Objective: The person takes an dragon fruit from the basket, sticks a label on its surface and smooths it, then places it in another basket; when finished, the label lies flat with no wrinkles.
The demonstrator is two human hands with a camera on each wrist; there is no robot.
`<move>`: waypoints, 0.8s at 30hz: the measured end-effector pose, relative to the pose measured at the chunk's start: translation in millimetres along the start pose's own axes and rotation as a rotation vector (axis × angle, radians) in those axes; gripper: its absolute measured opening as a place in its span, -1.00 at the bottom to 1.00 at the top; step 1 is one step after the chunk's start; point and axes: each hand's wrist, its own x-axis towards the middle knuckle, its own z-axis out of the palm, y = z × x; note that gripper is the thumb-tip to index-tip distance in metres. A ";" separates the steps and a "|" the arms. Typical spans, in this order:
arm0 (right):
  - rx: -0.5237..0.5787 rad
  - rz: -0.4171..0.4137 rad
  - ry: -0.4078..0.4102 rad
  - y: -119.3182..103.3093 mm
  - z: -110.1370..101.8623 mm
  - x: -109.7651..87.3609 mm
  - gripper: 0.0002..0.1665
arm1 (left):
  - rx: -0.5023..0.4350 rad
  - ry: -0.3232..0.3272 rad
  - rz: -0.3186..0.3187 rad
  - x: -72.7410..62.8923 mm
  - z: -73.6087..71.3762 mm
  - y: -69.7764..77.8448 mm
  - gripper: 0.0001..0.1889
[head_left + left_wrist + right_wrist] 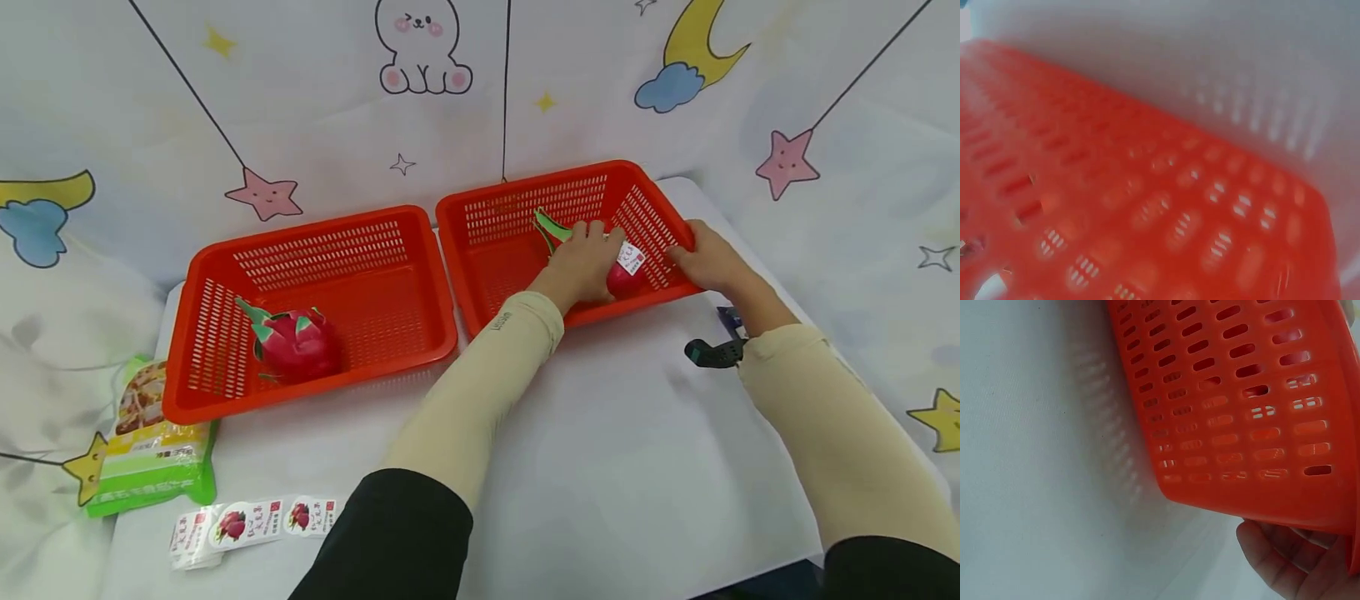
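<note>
Inside the right-hand red basket (495,283) lies a dragon fruit (624,282) with green leaf tips and a white label. My left hand (581,265) grips it from above, fingers bent over it and covering its middle. At the basket's right end, my right hand (712,260) holds the rim, thumb over the inside edge. The right wrist view shows fingers (1260,550) of that hand against the outside of the slotted basket wall (1222,437). In the left wrist view only the blurred basket wall (1166,187) appears; the left hand is hidden there.
A second red basket (382,308) stands to the left, holding another dragon fruit (300,346). A green and yellow packet (157,458) lies at the table's left edge. Near the front is a strip of printed labels (255,523). A patterned cloth (337,108) hangs behind the baskets.
</note>
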 end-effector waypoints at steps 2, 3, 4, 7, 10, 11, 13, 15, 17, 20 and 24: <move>-0.002 -0.001 0.007 -0.3 -0.4 -0.4 -0.16 | 0.002 -0.004 0.003 1.8 3.2 2.8 0.01; -0.001 -0.003 0.009 -0.6 -0.5 -0.5 -0.16 | -0.006 -0.009 -0.001 2.4 4.2 3.7 0.01; 0.001 -0.005 0.010 -0.7 -0.7 -0.3 -0.17 | -0.010 -0.015 -0.007 3.0 5.0 4.3 0.01; 0.006 -0.009 0.003 -0.7 -0.2 0.7 -0.17 | -0.048 -0.039 -0.042 4.2 7.1 4.5 0.07; 0.009 -0.006 -0.007 -0.9 1.6 1.6 -0.18 | -0.088 -0.054 -0.066 3.9 9.1 2.6 0.14; 0.008 -0.005 -0.009 -2.0 2.3 1.6 -0.18 | -0.101 -0.054 -0.070 3.2 9.9 1.0 0.16; 0.000 -0.004 -0.008 -3.5 3.3 1.6 -0.17 | -0.131 -0.053 -0.078 1.9 10.8 -2.2 0.20; -0.005 -0.005 -0.001 -4.3 3.8 1.7 -0.17 | -0.166 -0.050 -0.083 0.2 10.8 -5.8 0.22; -0.012 -0.010 0.002 -4.5 3.7 1.6 -0.17 | -0.204 -0.054 -0.090 -1.7 10.2 -10.0 0.24; -0.011 -0.010 -0.003 -4.0 2.9 0.9 -0.16 | -0.275 -0.064 -0.099 -8.0 8.4 -17.1 0.27; -0.005 -0.009 -0.020 -1.5 0.7 -1.1 -0.15 | -0.355 -0.060 -0.085 -24.4 3.0 -30.4 0.27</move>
